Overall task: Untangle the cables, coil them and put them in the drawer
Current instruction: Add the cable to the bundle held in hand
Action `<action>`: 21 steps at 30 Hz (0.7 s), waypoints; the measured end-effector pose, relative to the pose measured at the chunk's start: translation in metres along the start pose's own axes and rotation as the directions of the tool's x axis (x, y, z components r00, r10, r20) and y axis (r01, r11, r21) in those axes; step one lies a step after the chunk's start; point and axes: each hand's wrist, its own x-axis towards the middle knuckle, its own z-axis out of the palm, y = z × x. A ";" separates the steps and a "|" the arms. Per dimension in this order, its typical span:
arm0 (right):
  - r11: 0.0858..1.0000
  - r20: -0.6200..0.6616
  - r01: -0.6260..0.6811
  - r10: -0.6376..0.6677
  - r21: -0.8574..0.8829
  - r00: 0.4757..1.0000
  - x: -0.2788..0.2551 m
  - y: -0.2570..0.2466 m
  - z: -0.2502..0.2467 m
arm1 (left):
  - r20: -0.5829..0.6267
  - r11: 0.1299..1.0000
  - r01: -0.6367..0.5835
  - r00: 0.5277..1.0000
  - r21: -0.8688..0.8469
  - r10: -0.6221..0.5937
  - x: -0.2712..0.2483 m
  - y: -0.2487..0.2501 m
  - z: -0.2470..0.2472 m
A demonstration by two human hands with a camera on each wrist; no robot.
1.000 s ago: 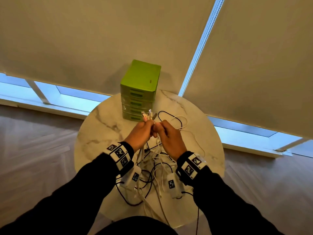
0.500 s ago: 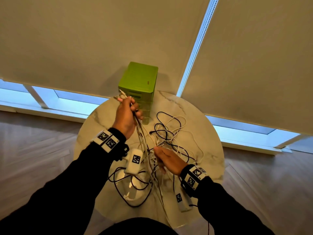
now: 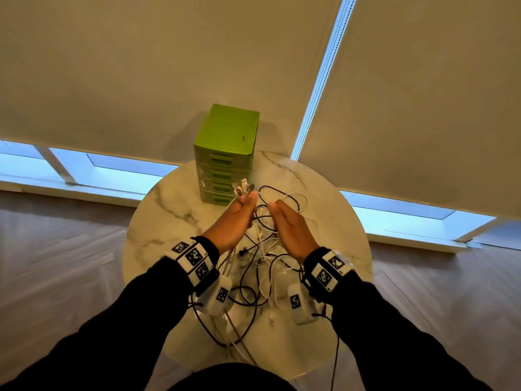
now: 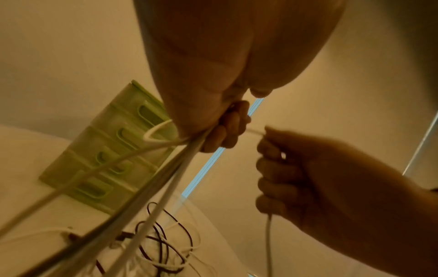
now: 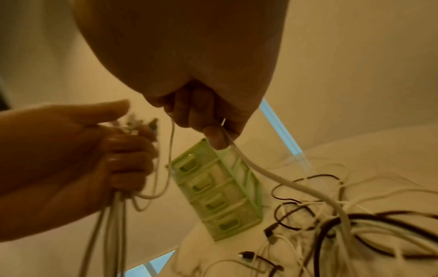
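A tangle of white and dark cables point(image 3: 262, 249) lies on the round marble table point(image 3: 169, 221). My left hand point(image 3: 245, 201) grips a bundle of white cables point(image 4: 166, 168) in its fist, and their plugs point(image 3: 244, 187) stick up above the thumb. Just to its right, my right hand point(image 3: 275, 208) has its fingers point(image 5: 201, 116) curled round a white cable point(image 5: 260, 172) that runs down into the tangle point(image 5: 355, 224). The green drawer unit point(image 3: 228, 148) stands at the table's far edge with all its drawers closed.
Two small white tagged boxes point(image 3: 221, 297) point(image 3: 298, 303) hang under my wrists over the cables. Closed blinds point(image 3: 141, 80) hang behind the table, with low window strips beneath them. Wooden floor point(image 3: 56, 263) surrounds the table.
My left hand has come down from in front of the drawer unit with its bundle. My right hand has risen from the tangle, and the two hands are now side by side.
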 end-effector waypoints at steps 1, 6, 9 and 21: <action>0.999 0.046 0.035 -0.035 0.005 0.998 -0.002 -0.008 0.004 | 0.023 1.000 0.012 1.000 -0.021 -0.012 0.001 0.001 0.003; 0.991 0.217 0.132 -0.135 0.028 0.967 -0.011 -0.013 0.017 | -0.069 0.990 0.056 0.995 -0.132 -0.065 0.008 0.003 0.002; 0.991 0.283 0.003 -0.040 0.132 0.958 -0.016 0.002 0.021 | -0.137 0.996 0.031 0.990 -0.081 -0.042 0.009 0.003 -0.003; 0.901 0.335 -0.105 0.262 -0.420 0.905 -0.035 0.110 -0.020 | -0.308 0.924 -0.195 0.947 -0.330 0.091 0.021 0.041 -0.060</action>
